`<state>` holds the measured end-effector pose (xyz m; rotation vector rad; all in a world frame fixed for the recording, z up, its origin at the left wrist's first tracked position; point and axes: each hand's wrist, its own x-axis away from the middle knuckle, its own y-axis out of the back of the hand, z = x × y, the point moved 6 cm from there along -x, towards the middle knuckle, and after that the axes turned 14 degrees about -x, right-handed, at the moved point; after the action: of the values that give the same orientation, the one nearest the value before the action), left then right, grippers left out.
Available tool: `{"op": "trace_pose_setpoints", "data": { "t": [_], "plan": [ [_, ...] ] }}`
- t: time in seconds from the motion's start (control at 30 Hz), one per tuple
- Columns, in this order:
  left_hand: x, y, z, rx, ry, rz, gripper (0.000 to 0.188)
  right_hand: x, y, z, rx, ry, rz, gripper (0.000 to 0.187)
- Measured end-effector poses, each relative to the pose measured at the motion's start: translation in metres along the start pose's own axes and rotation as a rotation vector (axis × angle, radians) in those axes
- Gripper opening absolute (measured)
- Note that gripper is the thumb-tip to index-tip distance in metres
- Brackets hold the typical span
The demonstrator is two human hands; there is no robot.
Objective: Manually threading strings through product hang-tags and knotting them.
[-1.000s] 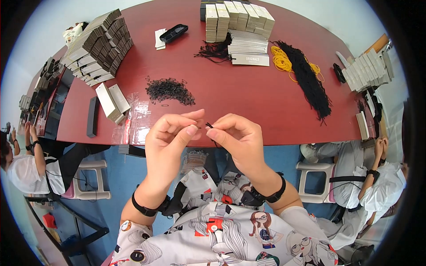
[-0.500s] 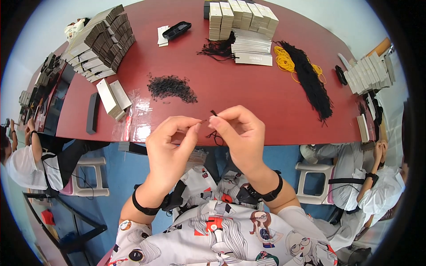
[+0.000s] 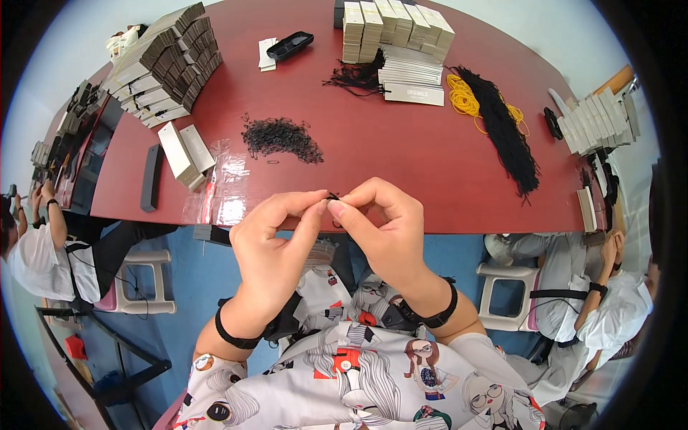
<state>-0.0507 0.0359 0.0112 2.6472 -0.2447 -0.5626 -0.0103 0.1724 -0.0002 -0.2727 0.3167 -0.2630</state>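
Over the table's near edge, my left hand (image 3: 271,233) and my right hand (image 3: 383,222) meet at the fingertips, both in a pinch. A short piece of black cord (image 3: 334,195) shows between them, held by the right thumb and forefinger. The left fingertips hold a small thin dark piece, seemingly a safety pin, mostly hidden now. Beyond the hands lies a heap of small black safety pins (image 3: 283,140). Farther right is a long bundle of black cords (image 3: 498,132) beside yellow elastic loops (image 3: 464,97).
Stacks of card tags (image 3: 398,29) stand at the back, with corded tags (image 3: 412,75) before them. More stacks (image 3: 168,64) rise at left, near a black box (image 3: 150,178) and clear plastic bag (image 3: 229,193). A black tray (image 3: 290,46) lies farther back. Co-workers sit at both sides.
My hands have come together, closing the small gap between their fingertips. The cord's dangling loop below the right fingers is now mostly hidden.
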Motion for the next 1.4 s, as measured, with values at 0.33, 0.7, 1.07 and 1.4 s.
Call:
{"op": "trace_pose_setpoints", "data": {
  "t": [0.33,0.7,1.07,1.4],
  "plan": [
    [0.003,0.007,-0.008,-0.160,-0.167,-0.089,0.013,0.003,0.002,0.012,0.277,0.214,-0.046,0.008],
    [0.006,0.007,-0.014,-0.245,-0.254,-0.125,0.014,0.006,0.001,0.012,0.298,0.221,-0.043,0.007],
    [0.010,0.008,-0.016,-0.316,-0.347,-0.101,0.018,0.007,0.003,-0.012,-0.203,-0.067,0.010,0.008],
    [0.005,-0.005,0.009,0.527,0.037,0.330,0.014,0.009,-0.005,-0.015,-0.502,-0.207,0.240,0.007]
  ]
}}
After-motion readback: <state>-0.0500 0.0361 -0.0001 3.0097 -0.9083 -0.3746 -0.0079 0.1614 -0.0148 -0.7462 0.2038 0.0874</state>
